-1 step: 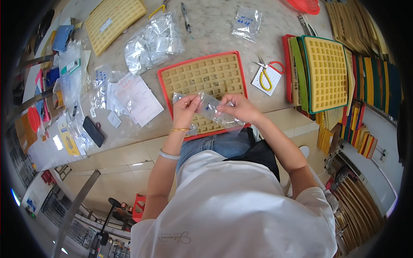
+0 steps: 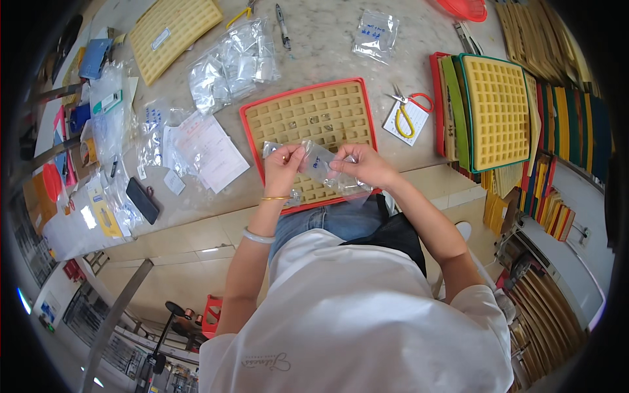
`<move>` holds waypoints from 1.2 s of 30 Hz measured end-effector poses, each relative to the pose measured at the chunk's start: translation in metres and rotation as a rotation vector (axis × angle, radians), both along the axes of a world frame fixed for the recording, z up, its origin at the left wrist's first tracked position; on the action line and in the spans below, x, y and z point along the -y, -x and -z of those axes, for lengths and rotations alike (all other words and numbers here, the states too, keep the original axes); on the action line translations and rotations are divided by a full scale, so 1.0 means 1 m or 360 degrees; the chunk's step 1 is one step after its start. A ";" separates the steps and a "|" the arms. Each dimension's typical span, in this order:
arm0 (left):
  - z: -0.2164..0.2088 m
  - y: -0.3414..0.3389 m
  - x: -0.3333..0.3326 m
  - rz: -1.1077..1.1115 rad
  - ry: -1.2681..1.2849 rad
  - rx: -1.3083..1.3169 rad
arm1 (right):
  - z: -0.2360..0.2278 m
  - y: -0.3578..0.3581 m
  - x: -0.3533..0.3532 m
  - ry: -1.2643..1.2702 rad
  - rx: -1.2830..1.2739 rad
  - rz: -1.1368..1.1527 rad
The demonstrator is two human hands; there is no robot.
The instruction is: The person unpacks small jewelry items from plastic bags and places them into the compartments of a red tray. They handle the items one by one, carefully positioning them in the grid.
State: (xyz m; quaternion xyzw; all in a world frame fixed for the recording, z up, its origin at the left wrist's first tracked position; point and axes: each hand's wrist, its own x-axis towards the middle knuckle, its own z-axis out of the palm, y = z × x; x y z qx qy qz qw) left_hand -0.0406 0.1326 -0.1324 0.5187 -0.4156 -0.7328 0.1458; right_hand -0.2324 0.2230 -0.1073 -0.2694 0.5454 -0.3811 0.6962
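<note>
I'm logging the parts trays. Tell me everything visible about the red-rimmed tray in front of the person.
The tray is a yellow grid of small square cells in a red rim, plastic by its look. It lies flat on the table, its near edge at the table's edge. A few small parts sit in upper cells. Both hands and a clear bag cover its near part.

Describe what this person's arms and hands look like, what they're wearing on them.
Both forearms are bare, coming out of short white T-shirt sleeves. The left hand has a thin gold bangle at the wrist and a pale, translucent bangle further up the forearm. The right hand shows no jewellery or glove.
</note>
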 end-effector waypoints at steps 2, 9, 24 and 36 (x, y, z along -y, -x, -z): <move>0.006 0.000 -0.001 0.0049 0.0024 -0.0016 | -0.004 0.001 0.001 -0.0046 -0.0001 -0.0016; -0.004 0.007 -0.003 0.0040 0.0034 -0.0167 | 0.005 0.002 -0.003 -0.0091 -0.0027 -0.0026; 0.013 0.004 -0.005 -0.0068 -0.0206 -0.0132 | -0.004 -0.006 -0.005 -0.0123 0.0114 -0.0042; 0.019 0.017 -0.015 -0.0392 -0.0524 -0.0025 | -0.010 -0.012 -0.007 -0.0159 0.0077 -0.0086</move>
